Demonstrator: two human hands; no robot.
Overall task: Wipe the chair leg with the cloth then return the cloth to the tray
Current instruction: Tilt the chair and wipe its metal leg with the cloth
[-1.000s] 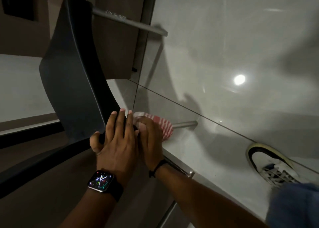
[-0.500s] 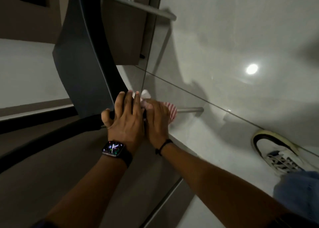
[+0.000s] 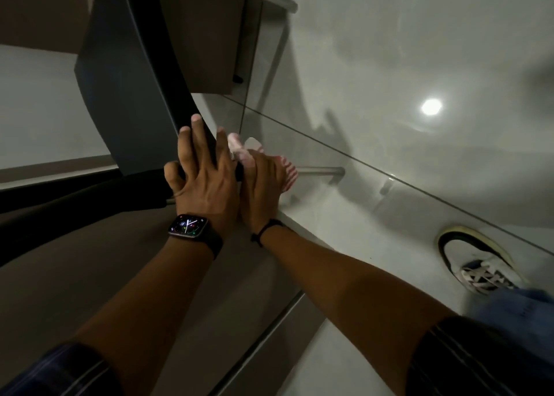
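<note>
Cloth point(image 3: 286, 171): red-and-white striped, thin, soft, light. I judge it bunches easily and slips on smooth metal unless wrapped, so the best hold is a full wrap round the leg with the fist closed over it.

My right hand point(image 3: 262, 183) is closed on the cloth, which pokes out beyond my knuckles and on the far side. The chair leg point(image 3: 319, 171), a slim metal tube, emerges from the cloth and runs right, over the glossy floor point(image 3: 389, 51).

My left hand point(image 3: 204, 180), fingers spread and flat, braces the dark chair seat point(image 3: 129, 96), touching my right hand.

Tray: not in view.
</note>
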